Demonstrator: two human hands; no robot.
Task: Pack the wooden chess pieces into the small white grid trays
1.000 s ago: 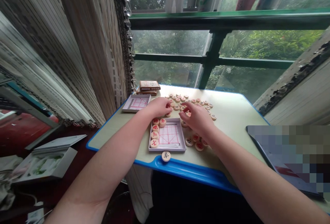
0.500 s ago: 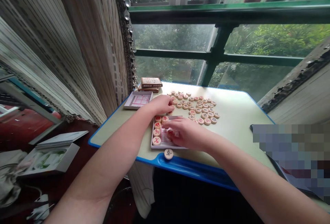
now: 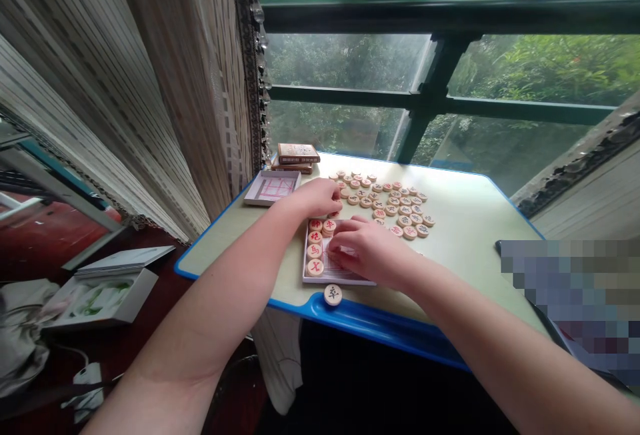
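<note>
My left hand (image 3: 321, 196) reaches past the far edge of a shallow white box (image 3: 306, 276), its fingertips pinched on a round wooden Chinese chess piece, mostly covered. Over the box's interior is my right hand (image 3: 367, 248), fingers curled down with a chess piece apparently between thumb and fingers, largely hidden. Red-marked pieces (image 3: 315, 251) line the left wall inside the box, and a small stack (image 3: 329, 226) sits beside the far one. A single dark-marked piece (image 3: 333, 295) lies on the table in front of the box.
Loose chess pieces (image 3: 404, 211) spread over the table (image 3: 465, 235) beyond and right of the box. A white lid (image 3: 257, 193) and stacked small boxes (image 3: 299, 153) stand at the back left. A blue tray groove (image 3: 390, 335) runs along the front edge.
The view has shifted slightly, moving the table scene a little right and up. My right fingers have stayed low over the box, and my left hand remains at its far edge.
</note>
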